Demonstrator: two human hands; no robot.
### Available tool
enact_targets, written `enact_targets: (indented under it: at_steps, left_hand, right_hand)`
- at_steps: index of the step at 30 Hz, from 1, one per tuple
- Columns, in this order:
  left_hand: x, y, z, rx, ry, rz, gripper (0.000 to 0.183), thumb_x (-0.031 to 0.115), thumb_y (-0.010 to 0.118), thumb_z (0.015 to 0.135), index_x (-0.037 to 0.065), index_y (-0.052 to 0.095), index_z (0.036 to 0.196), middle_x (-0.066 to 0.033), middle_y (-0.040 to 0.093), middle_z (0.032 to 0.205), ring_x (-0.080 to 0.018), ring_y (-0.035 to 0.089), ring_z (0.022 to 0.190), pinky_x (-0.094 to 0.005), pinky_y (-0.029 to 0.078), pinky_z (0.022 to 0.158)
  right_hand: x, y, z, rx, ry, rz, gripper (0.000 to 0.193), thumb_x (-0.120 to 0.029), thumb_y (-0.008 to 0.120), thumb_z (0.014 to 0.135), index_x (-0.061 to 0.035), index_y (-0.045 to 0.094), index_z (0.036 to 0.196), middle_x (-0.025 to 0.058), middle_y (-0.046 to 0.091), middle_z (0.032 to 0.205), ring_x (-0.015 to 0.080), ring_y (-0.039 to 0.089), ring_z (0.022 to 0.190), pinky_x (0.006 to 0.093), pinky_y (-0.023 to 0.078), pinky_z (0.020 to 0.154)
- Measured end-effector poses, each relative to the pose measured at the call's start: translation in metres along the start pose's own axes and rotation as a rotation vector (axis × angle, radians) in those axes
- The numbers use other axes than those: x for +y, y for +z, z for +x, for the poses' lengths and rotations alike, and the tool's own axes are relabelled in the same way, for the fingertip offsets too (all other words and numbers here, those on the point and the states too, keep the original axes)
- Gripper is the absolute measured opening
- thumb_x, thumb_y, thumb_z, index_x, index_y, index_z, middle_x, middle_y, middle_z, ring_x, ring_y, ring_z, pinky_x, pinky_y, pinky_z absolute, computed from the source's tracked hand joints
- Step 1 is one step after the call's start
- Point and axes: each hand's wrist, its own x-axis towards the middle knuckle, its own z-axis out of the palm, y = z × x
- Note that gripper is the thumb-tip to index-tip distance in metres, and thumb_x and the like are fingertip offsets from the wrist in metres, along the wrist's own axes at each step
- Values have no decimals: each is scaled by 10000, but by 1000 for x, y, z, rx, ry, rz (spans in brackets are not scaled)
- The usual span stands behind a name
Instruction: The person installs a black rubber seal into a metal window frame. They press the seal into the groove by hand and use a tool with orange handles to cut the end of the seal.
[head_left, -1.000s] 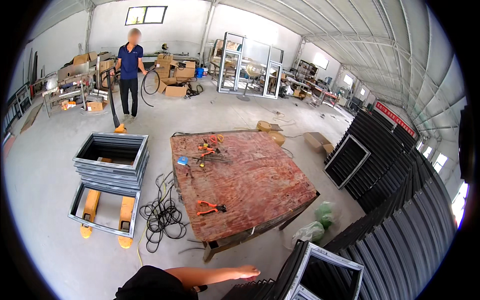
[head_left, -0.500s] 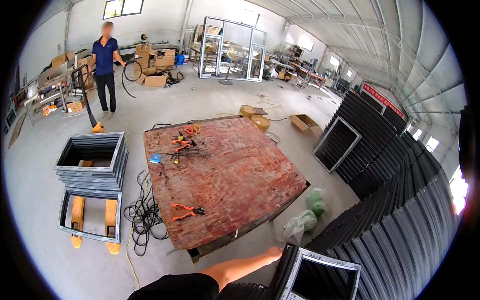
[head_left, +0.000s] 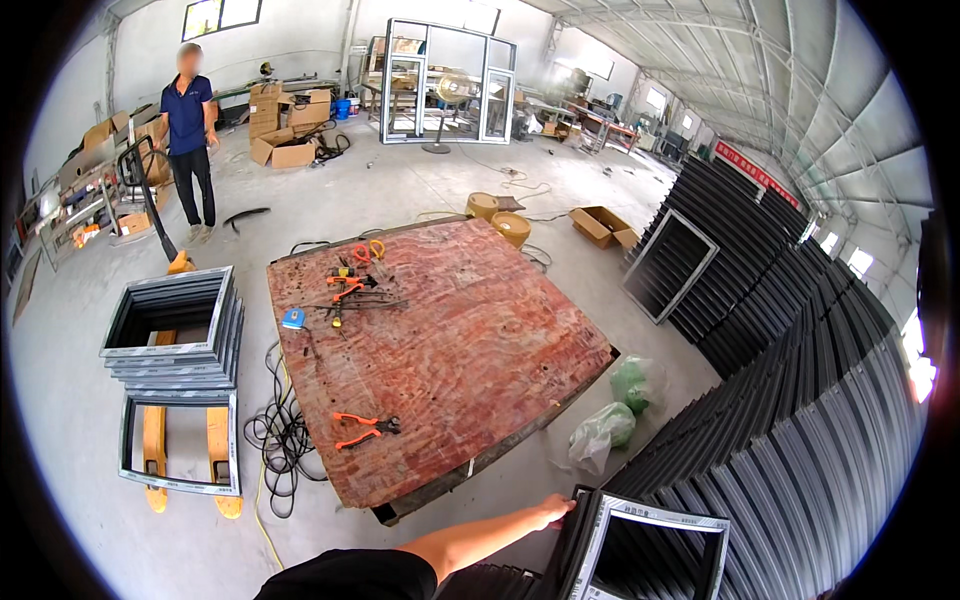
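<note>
The right hand (head_left: pixel 553 512) closes its fingers over the top left corner of the grey metal window frame (head_left: pixel 655 550), at 5 o'clock from the wooden worktable (head_left: pixel 440 350). The frame seems stiff and rather heavy; the side rails are good holds.

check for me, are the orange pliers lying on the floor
No, the orange pliers lie on the reddish wooden table, near its front edge.

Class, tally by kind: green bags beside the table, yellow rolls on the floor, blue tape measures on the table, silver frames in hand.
Green bags: 2
Yellow rolls: 2
Blue tape measure: 1
Silver frame in the left hand: 1
Total: 6
</note>
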Motion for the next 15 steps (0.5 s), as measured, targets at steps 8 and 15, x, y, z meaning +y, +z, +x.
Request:
enact_targets:
  at_steps: [8, 15]
  left_hand:
    - [-10, -3, 8, 373, 339, 732, 453, 372, 458, 914, -37, 651, 942, -263, 620, 1000, -412, 577, 995, -483, 448, 847]
    - [-11, 8, -9, 200, 204, 487, 463, 375, 468, 923, -51, 633, 999, -227, 627, 1046, -369, 598, 989, -459, 454, 857]
  right_hand:
    - [10, 8, -1, 27, -33, 34, 232, -243, 619, 829, -14, 640, 853, 188, 631, 790, 355, 603, 700, 430, 477, 647]
    - [23, 10, -3, 132, -35, 72, 233, -250, 619, 828, -19, 641, 851, 183, 631, 783, 353, 604, 696, 430, 477, 642]
